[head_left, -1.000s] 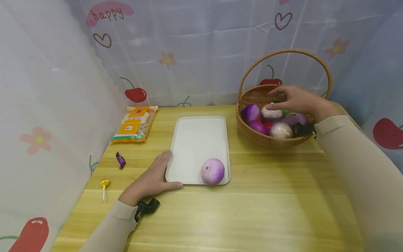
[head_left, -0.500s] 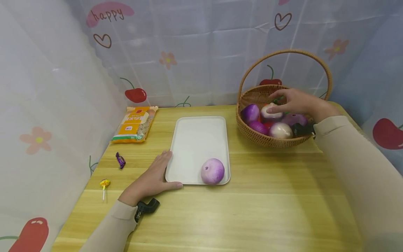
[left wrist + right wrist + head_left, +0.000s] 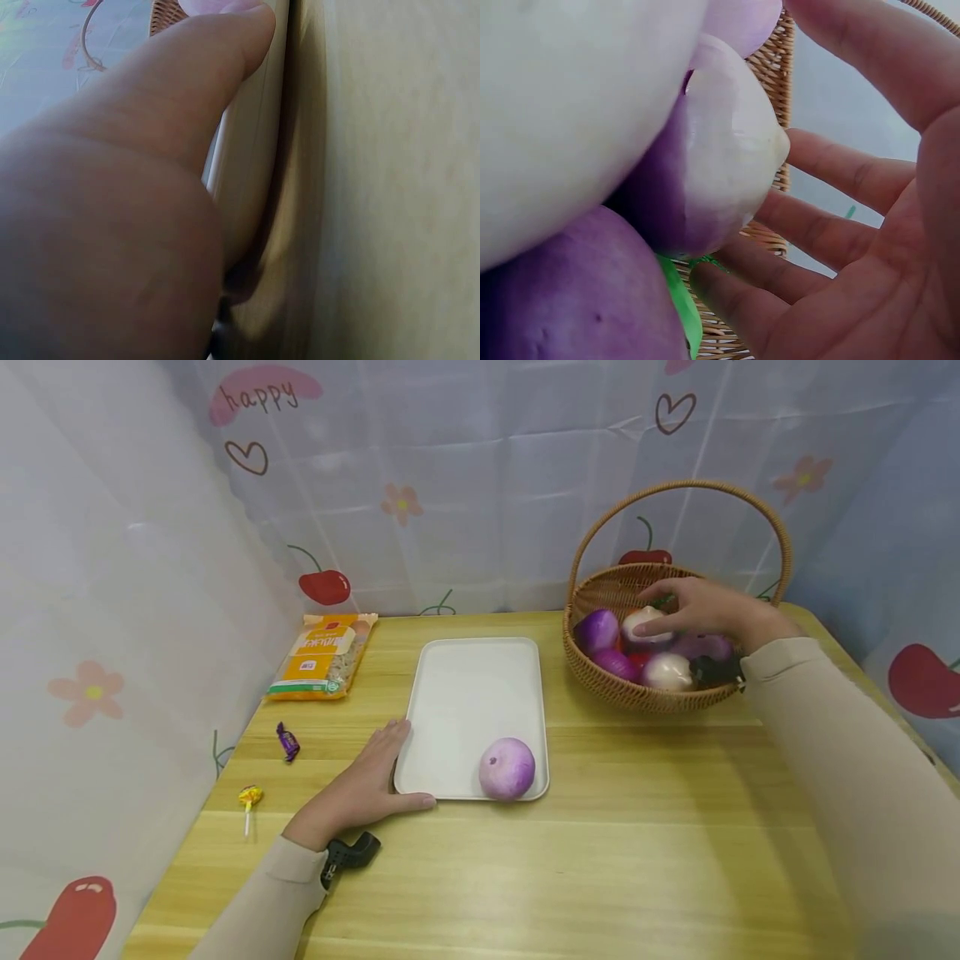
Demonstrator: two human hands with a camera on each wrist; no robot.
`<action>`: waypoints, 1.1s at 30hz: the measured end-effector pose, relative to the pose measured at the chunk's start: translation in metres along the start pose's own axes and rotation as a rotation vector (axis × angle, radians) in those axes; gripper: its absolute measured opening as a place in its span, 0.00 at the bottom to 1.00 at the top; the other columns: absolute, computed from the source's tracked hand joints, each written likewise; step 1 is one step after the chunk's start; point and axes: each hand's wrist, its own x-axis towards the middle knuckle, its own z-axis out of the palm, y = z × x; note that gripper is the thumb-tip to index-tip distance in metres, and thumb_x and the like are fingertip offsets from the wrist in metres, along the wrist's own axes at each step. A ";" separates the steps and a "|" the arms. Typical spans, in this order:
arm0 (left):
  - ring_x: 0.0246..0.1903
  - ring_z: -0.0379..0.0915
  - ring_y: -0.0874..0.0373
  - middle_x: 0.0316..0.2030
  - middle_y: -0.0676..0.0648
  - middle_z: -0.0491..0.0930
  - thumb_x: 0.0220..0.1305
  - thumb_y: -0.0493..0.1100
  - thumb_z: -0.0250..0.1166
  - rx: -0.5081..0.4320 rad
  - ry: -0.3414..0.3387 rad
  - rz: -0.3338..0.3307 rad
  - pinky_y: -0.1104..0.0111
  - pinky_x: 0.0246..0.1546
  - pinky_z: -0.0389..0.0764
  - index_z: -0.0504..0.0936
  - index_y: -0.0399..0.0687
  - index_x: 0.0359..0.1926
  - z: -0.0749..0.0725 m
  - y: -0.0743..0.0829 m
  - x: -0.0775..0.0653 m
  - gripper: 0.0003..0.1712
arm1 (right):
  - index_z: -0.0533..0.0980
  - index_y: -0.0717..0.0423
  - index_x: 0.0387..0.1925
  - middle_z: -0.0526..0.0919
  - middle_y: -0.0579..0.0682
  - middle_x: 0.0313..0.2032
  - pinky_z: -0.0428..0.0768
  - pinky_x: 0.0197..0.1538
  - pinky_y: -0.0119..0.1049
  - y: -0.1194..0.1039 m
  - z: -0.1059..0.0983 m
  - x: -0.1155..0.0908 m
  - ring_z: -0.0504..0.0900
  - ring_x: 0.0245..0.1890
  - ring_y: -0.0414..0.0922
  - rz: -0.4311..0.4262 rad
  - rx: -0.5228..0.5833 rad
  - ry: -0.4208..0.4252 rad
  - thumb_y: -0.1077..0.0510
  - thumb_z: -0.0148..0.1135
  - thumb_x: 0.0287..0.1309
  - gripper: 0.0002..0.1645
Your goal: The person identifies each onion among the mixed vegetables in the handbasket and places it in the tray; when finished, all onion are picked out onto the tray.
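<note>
My right hand [image 3: 708, 610] is over the wicker basket [image 3: 637, 697] at the back right. Its fingers are spread around the far side of a white-and-purple turnip [image 3: 731, 142], fingertips right at its surface in the right wrist view. Around that turnip lie other purple and white vegetables, including a pale round one [image 3: 670, 672] and a purple-and-white one [image 3: 598, 630]. My left hand [image 3: 363, 785] rests at the near left corner of a white tray [image 3: 476, 685], thumb along the front edge and fingers along the side. Another purple-and-white turnip [image 3: 507, 768] sits in the tray's near right corner.
An orange food packet [image 3: 321, 657] lies at the back left of the wooden table [image 3: 600, 868]. Nearer are a purple wrapped candy [image 3: 287, 742] and a yellow lollipop [image 3: 251, 797]. The basket's tall arched handle [image 3: 686, 484] rises beside my right hand. Printed curtains enclose the table.
My right hand has lowered slightly and shifted a little left over the turnip in the basket. My left hand, the tray and its turnip have stayed put.
</note>
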 end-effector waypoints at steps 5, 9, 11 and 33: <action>0.81 0.30 0.48 0.83 0.42 0.40 0.52 0.85 0.66 0.004 -0.003 -0.004 0.50 0.78 0.43 0.41 0.42 0.85 0.000 -0.002 0.001 0.79 | 0.66 0.60 0.75 0.71 0.69 0.67 0.71 0.62 0.64 0.003 0.001 0.002 0.74 0.59 0.62 0.012 0.019 -0.009 0.37 0.74 0.64 0.50; 0.81 0.30 0.49 0.83 0.43 0.39 0.52 0.85 0.66 0.003 -0.006 -0.008 0.50 0.78 0.43 0.41 0.42 0.85 0.001 -0.003 0.001 0.79 | 0.67 0.60 0.75 0.71 0.68 0.66 0.70 0.63 0.63 0.005 0.003 0.003 0.73 0.60 0.62 0.026 0.036 -0.008 0.37 0.75 0.63 0.51; 0.81 0.30 0.49 0.83 0.43 0.39 0.52 0.85 0.66 0.003 -0.008 -0.012 0.51 0.78 0.42 0.41 0.42 0.85 0.000 -0.003 0.001 0.79 | 0.67 0.60 0.75 0.73 0.67 0.64 0.71 0.62 0.62 0.006 0.003 0.004 0.74 0.58 0.60 0.028 0.035 -0.005 0.37 0.75 0.62 0.51; 0.81 0.31 0.47 0.83 0.41 0.40 0.53 0.82 0.68 0.008 -0.010 -0.006 0.50 0.78 0.42 0.41 0.40 0.85 -0.001 -0.001 0.000 0.78 | 0.75 0.62 0.68 0.77 0.66 0.62 0.72 0.61 0.61 0.009 0.007 0.004 0.74 0.60 0.63 -0.060 -0.052 0.036 0.44 0.79 0.61 0.42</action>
